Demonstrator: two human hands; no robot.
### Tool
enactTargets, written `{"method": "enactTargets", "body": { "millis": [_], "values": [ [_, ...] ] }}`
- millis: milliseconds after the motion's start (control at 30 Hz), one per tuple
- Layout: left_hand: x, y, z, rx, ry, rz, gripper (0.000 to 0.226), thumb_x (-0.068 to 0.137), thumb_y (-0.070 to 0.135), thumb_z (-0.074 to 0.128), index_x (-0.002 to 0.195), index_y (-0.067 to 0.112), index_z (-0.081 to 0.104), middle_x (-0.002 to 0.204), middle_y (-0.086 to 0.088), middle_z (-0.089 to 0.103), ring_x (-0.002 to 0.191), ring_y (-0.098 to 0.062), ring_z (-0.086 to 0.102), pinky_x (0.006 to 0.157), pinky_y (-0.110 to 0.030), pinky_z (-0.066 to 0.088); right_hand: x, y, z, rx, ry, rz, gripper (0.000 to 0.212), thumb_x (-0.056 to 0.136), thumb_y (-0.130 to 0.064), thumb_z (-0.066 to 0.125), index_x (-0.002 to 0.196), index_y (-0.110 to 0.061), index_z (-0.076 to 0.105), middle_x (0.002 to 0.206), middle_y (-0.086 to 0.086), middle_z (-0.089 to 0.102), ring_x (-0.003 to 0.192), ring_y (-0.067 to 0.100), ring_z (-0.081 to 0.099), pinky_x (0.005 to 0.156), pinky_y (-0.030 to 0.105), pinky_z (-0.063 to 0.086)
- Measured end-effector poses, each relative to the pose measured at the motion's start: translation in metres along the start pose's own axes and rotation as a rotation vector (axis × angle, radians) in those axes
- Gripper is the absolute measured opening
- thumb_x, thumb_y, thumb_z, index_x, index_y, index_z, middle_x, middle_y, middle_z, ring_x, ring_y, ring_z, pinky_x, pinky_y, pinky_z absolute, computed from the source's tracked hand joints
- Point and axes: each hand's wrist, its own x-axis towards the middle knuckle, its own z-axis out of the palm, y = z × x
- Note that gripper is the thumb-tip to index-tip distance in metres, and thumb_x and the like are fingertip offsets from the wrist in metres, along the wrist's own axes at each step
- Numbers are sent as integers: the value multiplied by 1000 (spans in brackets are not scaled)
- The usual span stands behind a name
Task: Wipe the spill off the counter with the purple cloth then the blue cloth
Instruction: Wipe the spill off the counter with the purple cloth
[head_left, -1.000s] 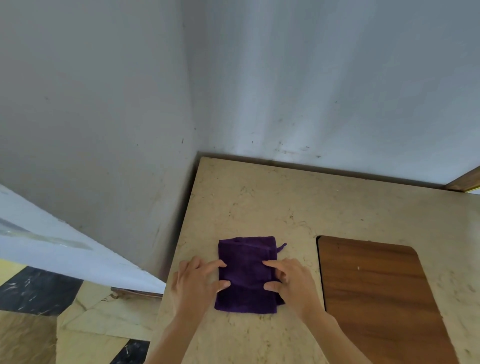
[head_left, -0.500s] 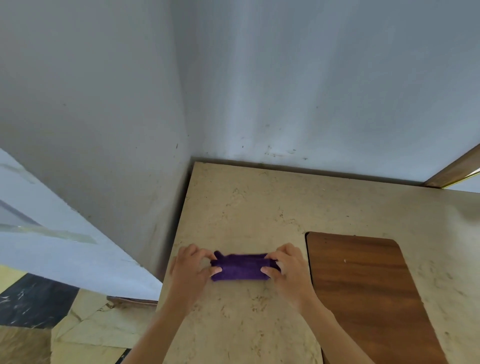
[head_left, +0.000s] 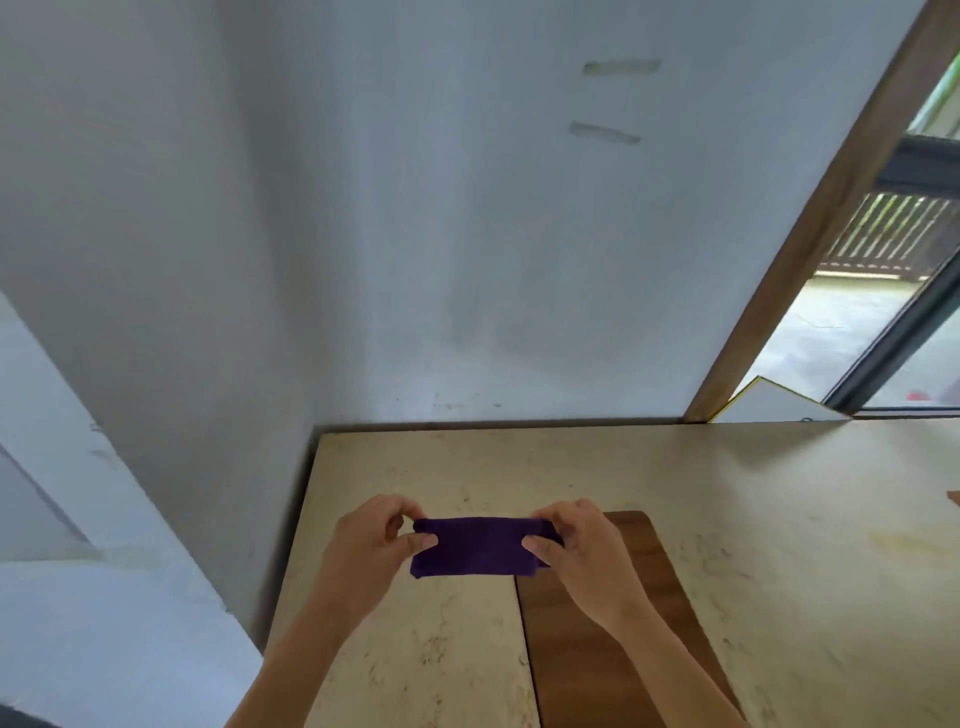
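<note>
The purple cloth (head_left: 475, 545) is folded into a narrow band and held up over the beige stone counter (head_left: 753, 493). My left hand (head_left: 374, 545) pinches its left end between thumb and fingers. My right hand (head_left: 576, 551) pinches its right end the same way. A faint yellowish smear (head_left: 906, 540) shows on the counter at the far right. No blue cloth is in view.
A dark wooden board (head_left: 597, 649) lies on the counter under my right forearm. Grey walls meet in the corner behind the counter. A wooden door frame (head_left: 810, 223) and an open doorway stand at the right. The counter's left edge drops beside the wall.
Both hands folded the flat cloth into a band and lifted it off the counter. The view has tilted up and to the right, bringing the doorway in.
</note>
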Motion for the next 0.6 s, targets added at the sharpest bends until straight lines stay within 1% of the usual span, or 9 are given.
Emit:
{"method": "enactTargets", "body": {
  "millis": [100,167,200,267,367,433,500,567,600],
  "values": [
    [-13,56,15,20,-33,82,18,82,20,75,78,32,63,66,7,54,64,-7,49,65,-24,44,-30,6,-49,21,71,16,15,91,-29,71,95,-41,62,98,-6,63,91,8,62,83,24,55],
    [-21,92,31,15,-62,123,14,82,21,76,79,30,65,67,0,57,62,-6,47,65,-25,44,-54,14,-83,30,132,36,20,89,-29,73,88,-45,61,96,-7,64,90,8,63,85,29,57],
    [-25,110,42,16,-85,140,13,82,21,76,79,29,65,65,-2,56,60,-5,46,64,-24,44,-67,20,-101,30,166,44,23,88,-29,74,85,-47,60,94,-8,65,88,8,62,84,29,55],
    [-36,145,69,24,-131,180,14,83,21,76,79,30,65,59,3,52,53,-3,45,60,-18,42,-95,37,-138,27,227,52,22,87,-28,75,84,-45,61,90,-5,65,82,9,59,78,27,53],
    [-58,197,124,29,-162,223,15,82,23,75,78,33,65,53,7,50,51,-3,46,57,-16,40,-144,71,-195,16,301,77,14,88,-27,74,87,-37,64,84,0,63,73,11,53,66,17,44],
    [-78,231,166,21,-185,254,14,82,23,75,78,33,66,52,9,54,52,-4,51,55,-14,40,-180,97,-234,17,351,99,10,88,-25,74,89,-32,67,80,-4,60,69,8,50,61,15,44],
    [-99,264,208,-5,-240,294,13,84,20,74,79,31,67,51,15,59,53,1,55,53,-11,42,-216,124,-272,28,412,107,10,87,-22,75,88,-29,68,73,-11,56,65,6,49,61,12,44],
    [-119,293,250,-33,-278,332,13,84,19,74,78,29,68,49,14,56,50,0,50,54,-11,41,-250,152,-308,36,459,120,13,85,-19,76,85,-30,69,69,-14,54,63,6,51,60,11,45],
    [-129,307,270,-51,-294,342,13,84,19,74,78,29,68,49,11,53,49,-2,48,53,-13,39,-267,165,-325,48,471,132,13,85,-18,76,85,-29,70,69,-13,58,65,9,54,60,12,48]
  ]
}}
